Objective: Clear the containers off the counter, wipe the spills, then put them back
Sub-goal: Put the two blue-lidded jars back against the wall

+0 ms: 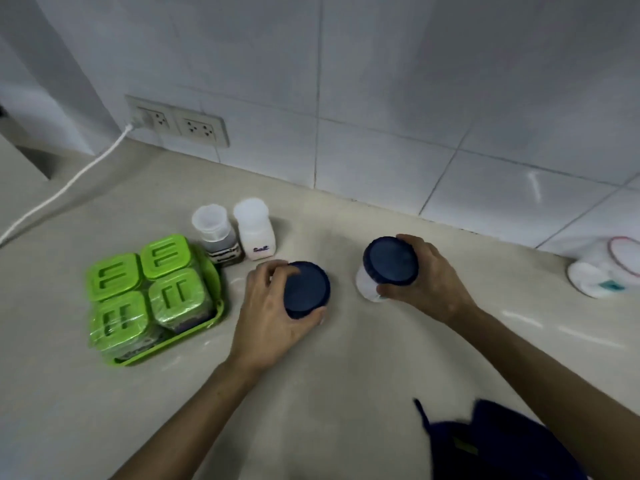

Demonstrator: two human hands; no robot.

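a person's left hand (273, 306) grips one blue-lidded jar (306, 289) just right of the green spice rack (152, 299); the right hand (420, 275) holds a second jar (389, 263) farther right, on the counter (346, 375). likely clearing or replacing; both need steady carrying.

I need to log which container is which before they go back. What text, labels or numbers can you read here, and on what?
"Salt": in blue handwriting on the white bottle near the wall.
Dark label on the clear jar left of it: lettering too blurred to read.
Teal patch on the white tub at far right: unreadable.
Green-lidded jars and the two blue lids: raised shapes only, no text.
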